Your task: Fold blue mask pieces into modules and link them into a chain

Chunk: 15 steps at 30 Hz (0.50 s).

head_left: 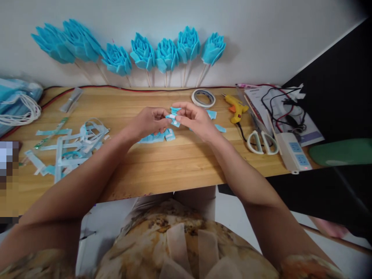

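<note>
Above the middle of the wooden table (174,166), my left hand (149,122) and my right hand (196,119) meet at a small light-blue piece (173,118) with a white patch on it. Fingers and thumbs of both hands pinch it from either side. More cut blue pieces (157,136) lie just below my left hand. A few others, such as a blue piece (220,128), rest to the right of my right hand. The fingertips partly hide the held piece.
Blue flowers on sticks (142,52) lean against the wall. To the right are a tape roll (213,101), a yellow glue gun (236,107), scissors (255,143), a power strip (293,153) and a green object (340,152). Blue scraps (59,149) and a bag (26,91) lie left.
</note>
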Available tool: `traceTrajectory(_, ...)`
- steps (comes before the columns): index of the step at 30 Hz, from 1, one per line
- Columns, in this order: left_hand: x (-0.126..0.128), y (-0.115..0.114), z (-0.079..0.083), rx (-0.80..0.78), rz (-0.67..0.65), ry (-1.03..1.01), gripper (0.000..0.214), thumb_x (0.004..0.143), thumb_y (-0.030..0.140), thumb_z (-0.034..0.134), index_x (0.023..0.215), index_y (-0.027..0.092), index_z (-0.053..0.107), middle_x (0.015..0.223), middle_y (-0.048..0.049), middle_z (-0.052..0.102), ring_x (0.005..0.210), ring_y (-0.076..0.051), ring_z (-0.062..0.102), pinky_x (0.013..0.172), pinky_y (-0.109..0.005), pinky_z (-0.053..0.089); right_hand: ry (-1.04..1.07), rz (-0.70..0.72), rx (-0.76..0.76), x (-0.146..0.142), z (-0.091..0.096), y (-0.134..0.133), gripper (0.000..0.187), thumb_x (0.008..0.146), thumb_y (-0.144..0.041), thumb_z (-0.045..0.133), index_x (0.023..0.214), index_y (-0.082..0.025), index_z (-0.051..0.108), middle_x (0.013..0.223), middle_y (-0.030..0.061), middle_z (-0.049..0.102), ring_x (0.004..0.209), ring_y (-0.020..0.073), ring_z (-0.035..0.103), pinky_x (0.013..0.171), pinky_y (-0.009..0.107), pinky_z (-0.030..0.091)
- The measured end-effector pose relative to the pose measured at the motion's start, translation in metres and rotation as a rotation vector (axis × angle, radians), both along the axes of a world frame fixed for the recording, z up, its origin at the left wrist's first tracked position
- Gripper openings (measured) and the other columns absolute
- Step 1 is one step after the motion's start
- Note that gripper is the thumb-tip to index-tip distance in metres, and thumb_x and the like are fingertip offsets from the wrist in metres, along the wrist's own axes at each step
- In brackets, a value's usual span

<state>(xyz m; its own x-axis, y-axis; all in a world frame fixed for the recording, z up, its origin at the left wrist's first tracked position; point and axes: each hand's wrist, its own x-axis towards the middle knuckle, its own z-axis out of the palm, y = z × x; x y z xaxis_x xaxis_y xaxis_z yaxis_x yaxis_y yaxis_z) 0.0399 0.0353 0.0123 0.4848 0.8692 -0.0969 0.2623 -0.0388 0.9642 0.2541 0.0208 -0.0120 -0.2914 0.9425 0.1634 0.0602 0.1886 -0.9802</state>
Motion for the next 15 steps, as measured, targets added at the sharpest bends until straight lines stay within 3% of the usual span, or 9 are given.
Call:
traceTrajectory(5,0.0002,0.0038,-0.0037,-0.01,0.072,-0.115,0.025,0.091,0.034,0.076,0.076,0.018,0.064,0.06,0.0015,0.063,0.048,-0.008,0.051,0.047,-0.02,0.037,-0.023,0.042,0.028,-0.0042,-0.0041,-0.001,0.043,0.085,-0.029,0.074,0.127,-0.023,0.068,0.085,-0.0042,0.062,0.077,0.012,0.057,0.076,0.029,0.051)
traceTrajectory(9,0.0018,0.0036,-0.0034,-0.013,0.095,-0.177,0.036,0.096,0.045,0.072,0.073,0.018,0.062,0.06,0.0011,0.06,0.048,-0.008,0.049,0.047,-0.021,0.037,-0.014,0.018,0.04,-0.0057,-0.0082,0.0007,0.043,0.084,-0.028,0.072,0.126,-0.021,0.067,0.09,-0.0018,0.067,0.082,0.0134,0.061,0.081,0.031,0.052)
traceTrajectory(15,0.0047,-0.0045,0.0012,-0.004,0.092,-0.075,0.024,0.087,0.033,0.079,0.073,0.019,0.064,0.058,0.0029,0.058,0.05,-0.009,0.048,0.049,-0.021,0.034,0.062,-0.035,0.013,-0.0075,-0.0018,-0.0024,0.036,0.083,-0.037,0.077,0.115,-0.023,0.069,0.103,0.0017,0.073,0.098,0.0167,0.067,0.092,0.033,0.054)
